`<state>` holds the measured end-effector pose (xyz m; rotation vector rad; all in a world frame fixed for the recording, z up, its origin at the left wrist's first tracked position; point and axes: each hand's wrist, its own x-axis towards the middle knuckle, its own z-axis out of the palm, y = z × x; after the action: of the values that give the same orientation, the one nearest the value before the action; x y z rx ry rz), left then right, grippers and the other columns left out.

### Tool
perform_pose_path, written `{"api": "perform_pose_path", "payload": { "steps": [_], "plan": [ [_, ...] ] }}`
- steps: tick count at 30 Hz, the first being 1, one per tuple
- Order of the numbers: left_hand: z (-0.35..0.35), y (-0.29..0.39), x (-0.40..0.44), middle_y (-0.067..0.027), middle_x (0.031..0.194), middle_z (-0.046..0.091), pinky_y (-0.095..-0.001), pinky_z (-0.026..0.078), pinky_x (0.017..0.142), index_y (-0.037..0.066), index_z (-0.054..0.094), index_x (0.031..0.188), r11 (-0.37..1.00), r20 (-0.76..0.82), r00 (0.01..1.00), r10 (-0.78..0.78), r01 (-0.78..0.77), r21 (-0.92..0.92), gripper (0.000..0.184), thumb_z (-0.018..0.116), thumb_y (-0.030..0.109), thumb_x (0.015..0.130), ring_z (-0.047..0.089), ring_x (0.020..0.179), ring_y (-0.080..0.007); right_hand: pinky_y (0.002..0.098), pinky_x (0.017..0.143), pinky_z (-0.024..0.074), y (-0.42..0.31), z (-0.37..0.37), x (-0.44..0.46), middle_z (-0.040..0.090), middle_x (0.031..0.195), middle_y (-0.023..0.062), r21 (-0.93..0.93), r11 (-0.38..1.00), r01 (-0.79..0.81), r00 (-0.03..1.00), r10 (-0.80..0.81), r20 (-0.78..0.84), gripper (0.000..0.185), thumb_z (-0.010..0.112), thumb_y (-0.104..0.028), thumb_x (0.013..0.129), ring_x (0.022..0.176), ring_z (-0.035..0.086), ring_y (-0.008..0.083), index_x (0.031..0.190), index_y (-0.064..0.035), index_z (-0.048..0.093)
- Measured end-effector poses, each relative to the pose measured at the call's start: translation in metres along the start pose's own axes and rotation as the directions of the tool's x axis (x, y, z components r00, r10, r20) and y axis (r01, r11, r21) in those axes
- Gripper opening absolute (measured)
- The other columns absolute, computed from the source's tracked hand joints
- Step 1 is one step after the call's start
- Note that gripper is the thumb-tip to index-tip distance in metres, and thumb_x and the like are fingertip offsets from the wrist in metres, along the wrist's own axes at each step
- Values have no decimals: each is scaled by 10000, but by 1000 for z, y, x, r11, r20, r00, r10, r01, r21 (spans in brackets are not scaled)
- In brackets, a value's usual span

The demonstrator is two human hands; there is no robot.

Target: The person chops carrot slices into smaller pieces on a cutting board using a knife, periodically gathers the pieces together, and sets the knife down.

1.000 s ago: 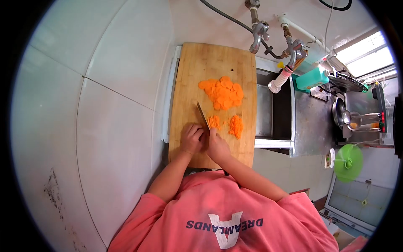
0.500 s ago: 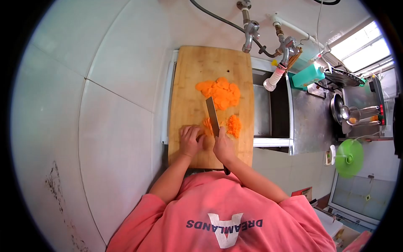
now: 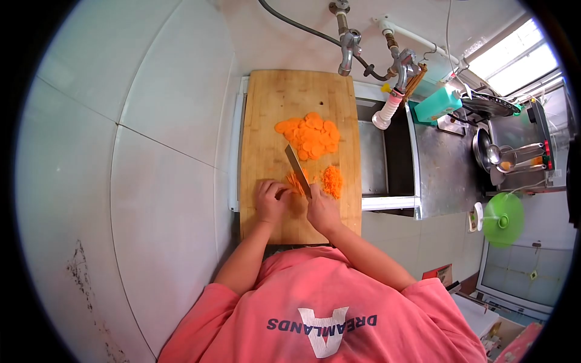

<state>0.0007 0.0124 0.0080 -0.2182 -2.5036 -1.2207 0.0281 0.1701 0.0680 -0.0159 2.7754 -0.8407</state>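
My right hand (image 3: 323, 210) is closed round the handle of a kitchen knife (image 3: 297, 169). Its broad blade points up and to the left over the wooden cutting board (image 3: 263, 97). Left of the blade lies a small bunch of carrot strips (image 3: 295, 180), partly hidden by the knife. My left hand (image 3: 271, 201) rests on the board with its fingers curled, the fingertips against the strips' left edge. A heap of finely chopped carrot (image 3: 332, 182) sits right of the knife. Farther up the board is a pile of thin round carrot slices (image 3: 310, 136).
A sink (image 3: 372, 154) lies under and right of the board, with taps (image 3: 349, 48) on the wall above. A green container (image 3: 437, 106), a pan (image 3: 482, 148) and ladles stand on the metal counter (image 3: 445, 175). A tiled wall (image 3: 169, 91) rises close on the left.
The knife blade has tilted farther left, over the carrot strips. My left fingers have come closer to the strips. The whole view has shifted slightly.
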Motion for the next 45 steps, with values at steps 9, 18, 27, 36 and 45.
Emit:
{"api": "perform_pose_path", "payload": {
  "steps": [9, 18, 27, 36, 45],
  "plan": [
    [4, -4, 7, -42, 837, 596, -358, 415, 730, 106, 653, 804, 974, 41, 998, 52, -59, 218, 132, 720, 121, 692, 551, 828, -247, 534, 623, 444, 2, -2, 2, 595, 807, 259, 38, 998, 52, 998, -50, -43, 208, 513, -93, 861, 726, 580, 447, 1029, -32, 408],
    [-3, 5, -15, -39, 976, 603, -380, 345, 833, 104, 654, 991, 961, 110, 988, 112, -135, 241, 182, 591, 123, 821, 552, 897, -220, 527, 619, 447, -4, -10, 2, 583, 752, 248, 205, 978, 29, 993, -5, -116, 237, 541, -70, 833, 692, 566, 454, 1031, -15, 422],
    [-26, 6, 45, -86, 834, 588, -314, 469, 675, 17, 620, 933, 971, -182, 954, -238, 236, -35, 92, 590, 73, 866, 569, 730, -215, 511, 611, 468, 12, -11, -8, 571, 877, 201, 47, 993, 108, 981, -99, -164, 159, 518, -47, 808, 705, 570, 430, 954, -35, 454],
    [-19, -4, 20, -79, 858, 618, -330, 507, 690, 52, 644, 853, 957, 239, 932, -274, 288, -28, 106, 671, 33, 753, 623, 759, -251, 515, 627, 473, 14, -12, 5, 561, 932, 214, -33, 999, 26, 997, -28, -74, 251, 533, -17, 746, 736, 577, 431, 978, -36, 436],
    [-6, -3, 11, -104, 780, 607, -366, 496, 643, 42, 665, 757, 985, 234, 961, -145, 118, 126, 151, 770, 62, 651, 603, 728, -279, 492, 640, 503, 5, -12, 24, 553, 966, 212, -126, 992, -14, 999, 17, 27, 376, 602, -53, 728, 776, 612, 416, 1050, -54, 410]
  ]
}}
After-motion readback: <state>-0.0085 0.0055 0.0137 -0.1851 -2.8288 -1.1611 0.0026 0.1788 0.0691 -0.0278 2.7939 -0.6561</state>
